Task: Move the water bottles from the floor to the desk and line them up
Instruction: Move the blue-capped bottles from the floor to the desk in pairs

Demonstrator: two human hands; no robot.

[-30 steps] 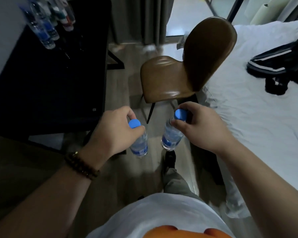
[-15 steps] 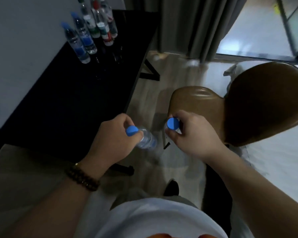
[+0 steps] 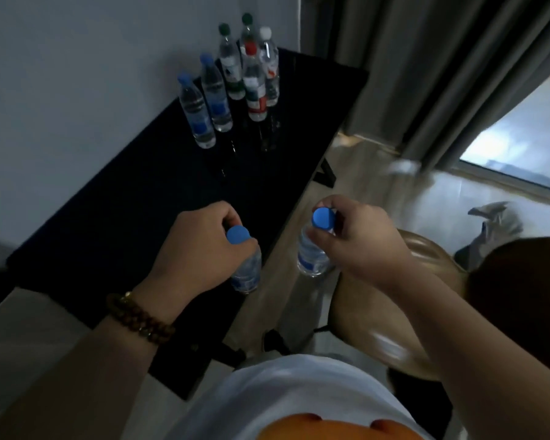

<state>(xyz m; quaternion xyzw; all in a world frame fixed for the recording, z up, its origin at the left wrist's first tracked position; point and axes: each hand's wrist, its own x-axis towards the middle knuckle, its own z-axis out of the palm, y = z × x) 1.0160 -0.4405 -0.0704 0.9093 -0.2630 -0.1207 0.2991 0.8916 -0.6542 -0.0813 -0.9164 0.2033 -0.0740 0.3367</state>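
Over the counter's [image 3: 140, 217] near right edge, the left hand [image 3: 200, 249] has its fingers [image 3: 231, 215] curled round the left bottle [image 3: 246, 274] at the neck. Six bottles [image 3: 232, 87] stand at the counter's far end. Just off its right edge, the right hand [image 3: 356, 246] pinches the right bottle [image 3: 311, 258] at the neck.

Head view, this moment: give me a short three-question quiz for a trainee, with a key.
1. True or false: the left hand holds a blue-capped bottle.
2. How many standing bottles are on the desk? A four, B six, C nine.
3. Fill in: the right hand pinches the right bottle by its ___ cap.

Key: 1 true; 2 B; 3 blue.
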